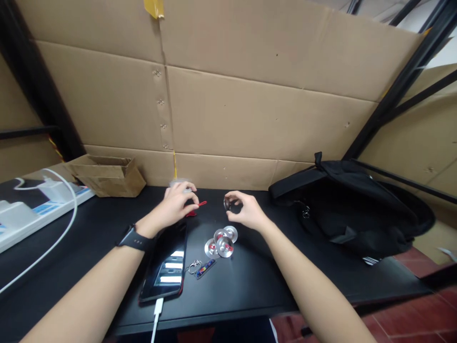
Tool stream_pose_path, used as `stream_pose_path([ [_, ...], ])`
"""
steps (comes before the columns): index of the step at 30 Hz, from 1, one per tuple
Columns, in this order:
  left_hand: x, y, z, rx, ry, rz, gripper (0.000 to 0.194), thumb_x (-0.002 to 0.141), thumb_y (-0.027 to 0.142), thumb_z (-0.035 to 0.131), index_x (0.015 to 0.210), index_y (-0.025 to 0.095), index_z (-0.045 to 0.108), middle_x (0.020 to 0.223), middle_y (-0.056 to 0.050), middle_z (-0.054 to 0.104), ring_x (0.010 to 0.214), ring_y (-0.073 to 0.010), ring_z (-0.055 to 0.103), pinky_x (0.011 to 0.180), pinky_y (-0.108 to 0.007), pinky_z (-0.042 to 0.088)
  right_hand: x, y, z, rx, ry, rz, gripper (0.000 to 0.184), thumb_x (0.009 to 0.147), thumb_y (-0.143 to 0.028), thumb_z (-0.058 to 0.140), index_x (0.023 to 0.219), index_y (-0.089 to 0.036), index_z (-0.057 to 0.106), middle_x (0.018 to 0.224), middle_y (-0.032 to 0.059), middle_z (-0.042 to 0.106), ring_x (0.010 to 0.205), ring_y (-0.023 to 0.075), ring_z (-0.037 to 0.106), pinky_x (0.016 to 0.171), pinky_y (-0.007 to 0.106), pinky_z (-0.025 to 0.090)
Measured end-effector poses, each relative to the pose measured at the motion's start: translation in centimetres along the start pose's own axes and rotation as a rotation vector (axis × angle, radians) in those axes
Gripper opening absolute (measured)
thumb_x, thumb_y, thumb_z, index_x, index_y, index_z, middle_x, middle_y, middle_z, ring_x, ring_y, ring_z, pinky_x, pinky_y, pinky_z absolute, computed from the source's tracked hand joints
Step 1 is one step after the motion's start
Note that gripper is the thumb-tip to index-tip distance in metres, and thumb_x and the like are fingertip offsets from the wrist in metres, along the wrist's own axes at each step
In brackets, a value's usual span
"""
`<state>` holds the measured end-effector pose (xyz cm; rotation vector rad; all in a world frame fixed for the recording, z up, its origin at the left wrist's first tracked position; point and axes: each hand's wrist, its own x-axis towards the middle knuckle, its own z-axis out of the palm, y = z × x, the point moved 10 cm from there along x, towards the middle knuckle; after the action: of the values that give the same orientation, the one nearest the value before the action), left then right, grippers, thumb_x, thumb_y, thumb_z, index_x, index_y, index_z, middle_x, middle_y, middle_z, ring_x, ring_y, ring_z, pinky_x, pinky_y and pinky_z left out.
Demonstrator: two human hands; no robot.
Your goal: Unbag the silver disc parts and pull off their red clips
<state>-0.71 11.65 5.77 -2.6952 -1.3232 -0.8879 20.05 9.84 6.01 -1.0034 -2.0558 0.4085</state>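
My left hand [178, 199], with a dark watch on the wrist, is closed in a pinch. A thin red cord [203, 203] shows as a small loop at its fingertips, and more red lies on the table just below. My right hand [246, 208] grips a small round metal disc [226, 204] on edge between thumb and fingers, above the table. Nearer to me lie several shiny silver discs [224, 247], partly overlapping, with red marks at their centres. Beside them rests a key ring [194, 267] with a colourful strip-shaped tag [206, 269].
A tablet-like phone [164, 262] with a white charging cable [157, 312] lies under my left forearm. At left are a power strip [43, 209] and an open cardboard box [110, 178]. A black backpack [342, 205] occupies the right. Cardboard walls the back; something translucent [177, 182] stands behind my left hand.
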Motion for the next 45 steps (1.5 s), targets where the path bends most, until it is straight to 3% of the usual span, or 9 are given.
stream_pose_path([
  [4, -0.2, -3.0, -0.7, 0.074, -0.031, -0.058, 0.010, 0.086, 0.037, 0.073, 0.084, 0.028, 0.076, 0.116, -0.004, 0.061, 0.114, -0.0287, 0.052, 0.094, -0.044, 0.039, 0.2, 3.7, -3.8, -0.154, 0.070, 0.087, 0.045, 0.063, -0.012, 0.072, 0.108, -0.020, 0.070, 0.101, 0.0035, 0.075, 0.093, 0.0193, 0.070, 0.081, 0.028, 0.054],
  [6, -0.3, -3.9, -0.7, 0.100, -0.041, -0.074, 0.009, 0.083, 0.037, 0.074, 0.083, 0.029, 0.078, 0.114, -0.004, 0.063, 0.112, -0.0283, 0.053, 0.093, -0.042, 0.039, 0.1, 4.9, -4.7, -0.207, 0.047, 0.125, 0.042, 0.063, -0.011, 0.072, 0.104, -0.019, 0.071, 0.099, 0.0033, 0.075, 0.090, 0.0190, 0.070, 0.079, 0.028, 0.054],
  [12, -0.7, -6.0, 0.2, 0.103, -0.072, -0.121, 0.014, 0.084, 0.041, 0.071, 0.083, 0.029, 0.078, 0.113, -0.004, 0.065, 0.110, -0.0279, 0.055, 0.094, -0.042, 0.039, -0.9, 6.1, -3.2, -0.191, -0.253, 0.235, 0.030, 0.069, -0.021, 0.077, 0.100, -0.020, 0.076, 0.089, 0.0023, 0.076, 0.085, 0.0185, 0.071, 0.075, 0.026, 0.052],
  [15, -0.9, -6.7, 0.8, 0.081, -0.106, -0.136, 0.020, 0.087, 0.045, 0.067, 0.084, 0.028, 0.077, 0.112, -0.004, 0.065, 0.108, -0.0275, 0.056, 0.095, -0.042, 0.040, -1.2, 5.9, -2.9, -0.183, -0.320, 0.251, 0.033, 0.069, -0.022, 0.079, 0.102, -0.020, 0.077, 0.091, 0.0027, 0.077, 0.084, 0.0188, 0.071, 0.074, 0.027, 0.051],
  [21, -1.1, -7.3, 1.9, 0.090, -0.182, -0.183, 0.021, 0.090, 0.043, 0.059, 0.090, 0.028, 0.073, 0.115, -0.005, 0.064, 0.112, -0.0292, 0.054, 0.095, -0.043, 0.040, -1.4, 6.6, -2.7, -0.227, -0.369, 0.273, 0.033, 0.069, -0.024, 0.082, 0.102, -0.020, 0.078, 0.092, 0.0032, 0.078, 0.084, 0.0195, 0.071, 0.077, 0.028, 0.052],
  [29, -1.1, -7.7, 3.2, 0.107, -0.169, -0.150, 0.021, 0.093, 0.042, 0.054, 0.095, 0.029, 0.070, 0.116, -0.005, 0.065, 0.110, -0.0276, 0.055, 0.093, -0.040, 0.040, -1.6, 7.2, -2.6, -0.247, -0.380, 0.265, 0.032, 0.072, -0.023, 0.081, 0.103, -0.021, 0.076, 0.093, 0.0028, 0.077, 0.085, 0.0193, 0.071, 0.080, 0.028, 0.052],
  [45, -1.1, -7.4, 3.6, 0.113, -0.171, -0.143, 0.031, 0.097, 0.039, 0.043, 0.098, 0.032, 0.073, 0.116, -0.004, 0.067, 0.113, -0.0266, 0.055, 0.094, -0.039, 0.040, -1.8, 8.4, -2.5, -0.307, -0.401, 0.284, 0.027, 0.074, -0.022, 0.080, 0.101, -0.022, 0.076, 0.095, 0.0038, 0.078, 0.087, 0.0212, 0.071, 0.083, 0.031, 0.053],
])
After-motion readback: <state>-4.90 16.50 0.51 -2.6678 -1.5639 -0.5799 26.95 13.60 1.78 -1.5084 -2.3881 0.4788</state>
